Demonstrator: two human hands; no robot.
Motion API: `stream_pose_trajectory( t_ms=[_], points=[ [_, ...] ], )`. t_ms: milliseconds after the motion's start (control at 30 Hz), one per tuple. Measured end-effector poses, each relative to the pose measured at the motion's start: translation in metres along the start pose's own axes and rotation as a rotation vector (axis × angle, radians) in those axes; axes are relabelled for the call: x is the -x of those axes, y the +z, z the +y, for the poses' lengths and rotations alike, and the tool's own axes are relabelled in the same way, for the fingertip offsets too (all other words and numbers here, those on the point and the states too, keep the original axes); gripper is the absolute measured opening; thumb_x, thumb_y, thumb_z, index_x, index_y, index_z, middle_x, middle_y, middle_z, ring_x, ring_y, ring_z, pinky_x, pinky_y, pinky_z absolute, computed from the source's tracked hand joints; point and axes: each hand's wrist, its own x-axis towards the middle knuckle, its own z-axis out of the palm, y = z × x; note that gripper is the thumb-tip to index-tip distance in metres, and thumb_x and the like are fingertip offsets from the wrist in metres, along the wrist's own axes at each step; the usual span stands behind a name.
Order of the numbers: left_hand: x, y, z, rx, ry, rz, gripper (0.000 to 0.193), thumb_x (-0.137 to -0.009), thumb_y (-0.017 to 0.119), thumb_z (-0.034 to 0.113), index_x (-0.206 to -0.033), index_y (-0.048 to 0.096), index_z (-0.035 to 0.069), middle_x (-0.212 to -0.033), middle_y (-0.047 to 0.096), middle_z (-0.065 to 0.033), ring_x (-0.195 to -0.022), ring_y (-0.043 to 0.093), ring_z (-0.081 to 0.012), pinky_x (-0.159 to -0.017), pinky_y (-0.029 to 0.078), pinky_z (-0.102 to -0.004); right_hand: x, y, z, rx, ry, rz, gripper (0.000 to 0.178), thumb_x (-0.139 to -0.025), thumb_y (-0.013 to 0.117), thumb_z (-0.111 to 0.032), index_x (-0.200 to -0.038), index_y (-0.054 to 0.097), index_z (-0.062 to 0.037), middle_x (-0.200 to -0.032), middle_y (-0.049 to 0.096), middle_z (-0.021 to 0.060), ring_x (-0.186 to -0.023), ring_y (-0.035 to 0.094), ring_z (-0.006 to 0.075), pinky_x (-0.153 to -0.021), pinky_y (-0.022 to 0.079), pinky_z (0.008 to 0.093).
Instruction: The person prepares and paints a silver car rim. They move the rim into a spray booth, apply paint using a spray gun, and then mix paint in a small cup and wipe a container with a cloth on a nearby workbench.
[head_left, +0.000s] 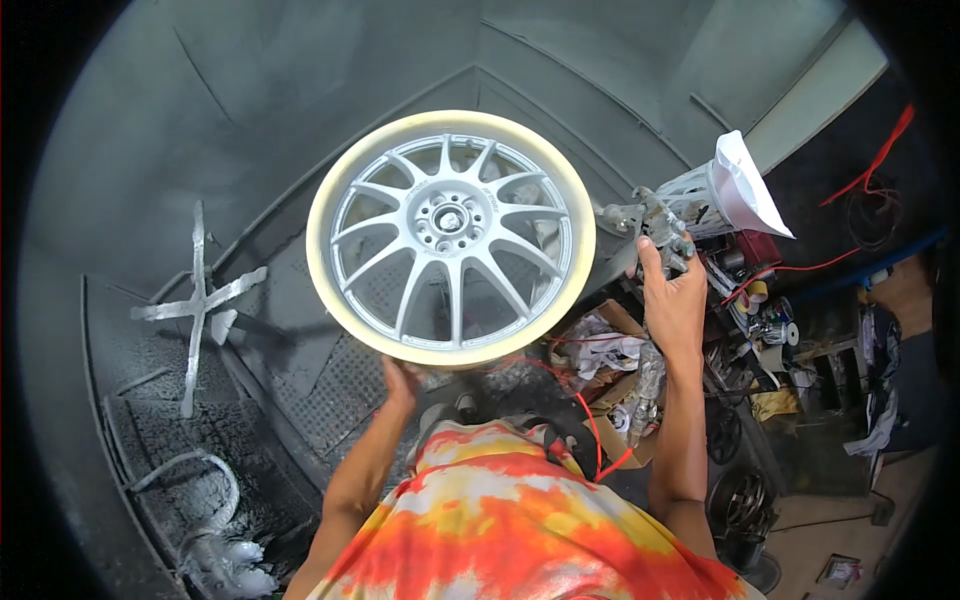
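Right hand (674, 300): curled around a spray gun (660, 215), thumb up along the near side; its other fingers are mostly hidden by the gun.
Left hand (399, 382): at the wheel's lower edge, reaching under it; the fingers are out of sight, so I cannot tell whether they grip or lie flat.
Wheel (452, 218): silver, with slim spokes around a holed hub and a broad pale-yellow outer rim; face turned up toward the viewer.
Wheel's place: above the booth floor (345, 390), toward its far corner, left of the gun.
Gun: paint-crusted, nozzle end near the wheel's right edge, with a white cup (745, 188) on it.
Left side of booth: a paint-caked cross-shaped stand (199, 300).
Hard to make out: the wheel's underside and any support there; crowded clutter (775, 330) at right; the corners, lost in black.
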Motion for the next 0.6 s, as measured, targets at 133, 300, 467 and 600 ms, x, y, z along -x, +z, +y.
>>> stream_pose_trajectory(
  t_ms=[133,300,467,600],
  points=[
    [0.032,0.065,-0.068,0.026,-0.113,0.004,0.065,-0.105,0.034,0.068,-0.124,0.063,0.012,-0.101,0.071,-0.0081,-0.080,0.067,-0.0232,-0.061,0.051,-0.0369,0.000,-0.008,-0.006,-0.091,0.026,-0.102,0.027,-0.102,0.066,-0.021,-0.117,0.067,0.0012,-0.083,0.070,0.0056,-0.073,0.062,0.0114,-0.071,0.050,0.0310],
    [0.038,0.083,-0.071,-0.055,-0.055,0.144,0.077,-0.104,0.030,0.072,-0.140,0.053,0.007,-0.118,0.064,-0.0154,-0.104,0.065,-0.0295,-0.095,0.056,-0.0480,0.010,-0.010,-0.013,-0.183,-0.005,-0.173,0.024,-0.103,0.065,-0.017,-0.118,0.066,0.0016,-0.089,0.068,0.0018,-0.075,0.061,0.0096,-0.073,0.050,0.0283],
    [0.003,0.038,-0.038,-0.187,-0.038,0.210,0.072,-0.105,0.034,0.068,-0.117,0.065,0.004,-0.103,0.072,-0.0151,-0.083,0.069,-0.0266,-0.080,0.059,-0.0463,0.005,-0.006,-0.009,-0.012,-0.056,-0.064,0.026,-0.101,0.066,-0.019,-0.116,0.067,0.0017,-0.080,0.070,0.0073,-0.072,0.065,0.0143,-0.071,0.051,0.0335],
    [-0.023,0.004,0.011,-0.391,-0.034,0.101,0.071,-0.107,0.031,0.065,-0.125,0.063,0.004,-0.108,0.073,-0.0131,-0.089,0.073,-0.0288,-0.079,0.061,-0.0441,-0.002,-0.005,-0.001,0.072,-0.067,0.013,0.026,-0.101,0.066,-0.020,-0.114,0.066,0.0017,-0.077,0.070,0.0092,-0.069,0.066,0.0172,-0.069,0.051,0.0352]
  ],
)
